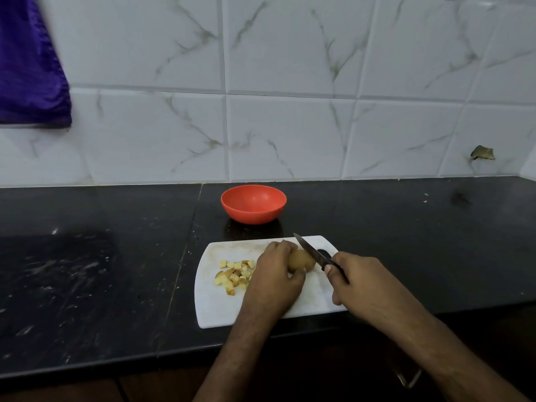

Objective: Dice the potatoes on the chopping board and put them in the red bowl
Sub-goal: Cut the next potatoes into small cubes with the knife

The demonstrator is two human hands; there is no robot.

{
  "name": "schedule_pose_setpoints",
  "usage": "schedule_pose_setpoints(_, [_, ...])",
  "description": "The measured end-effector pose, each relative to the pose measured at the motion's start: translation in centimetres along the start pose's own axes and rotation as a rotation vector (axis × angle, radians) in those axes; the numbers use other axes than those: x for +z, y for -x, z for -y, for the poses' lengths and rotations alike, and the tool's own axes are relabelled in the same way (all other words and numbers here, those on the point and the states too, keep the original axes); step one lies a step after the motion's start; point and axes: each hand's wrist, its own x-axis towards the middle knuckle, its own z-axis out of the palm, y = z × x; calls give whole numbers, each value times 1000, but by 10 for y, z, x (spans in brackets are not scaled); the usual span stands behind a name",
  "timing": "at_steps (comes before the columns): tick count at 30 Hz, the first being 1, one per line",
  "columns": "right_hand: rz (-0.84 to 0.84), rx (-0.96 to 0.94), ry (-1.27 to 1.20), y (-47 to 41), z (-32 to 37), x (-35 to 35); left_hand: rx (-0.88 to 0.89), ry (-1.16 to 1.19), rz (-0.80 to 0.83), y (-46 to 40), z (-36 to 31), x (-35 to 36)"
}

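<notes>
On the white chopping board (220,309), which lies at the front edge of the black counter (87,271), the left hand (275,277) curls its fingers over a whole brown potato (301,260) near the board's far right corner and pins it down. The right hand (356,282) is wrapped around the handle of a dark knife (311,252), whose blade slants up and away just beside the potato's right side; whether the edge touches the skin I cannot tell. A heap of diced potato pieces (235,274) sits on the left half of the board, touching the side of the left hand. The red bowl (253,203) stands behind the board toward the tiled wall, and it looks empty from here. The chief risk, as I judge it, is the round potato rolling under the first cut, since it has no flat face to rest on; the blade could then skid toward the left fingertips, which sit close to its line. The heap could also be nudged off the board's left edge if the holding hand shifts sideways.
</notes>
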Motion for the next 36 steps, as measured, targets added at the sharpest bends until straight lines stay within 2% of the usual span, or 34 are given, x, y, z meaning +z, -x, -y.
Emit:
schedule_pose_setpoints(12, [-1,6,149,1,3,12,18,3,-13,2,-3,-2])
schedule_pose_setpoints(21, [29,24,167,4,11,8,-4,-9,0,3,-6,-2])
schedule_pose_setpoints(36, [263,25,275,-31,17,26,-5,-29,-34,0,-2,2])
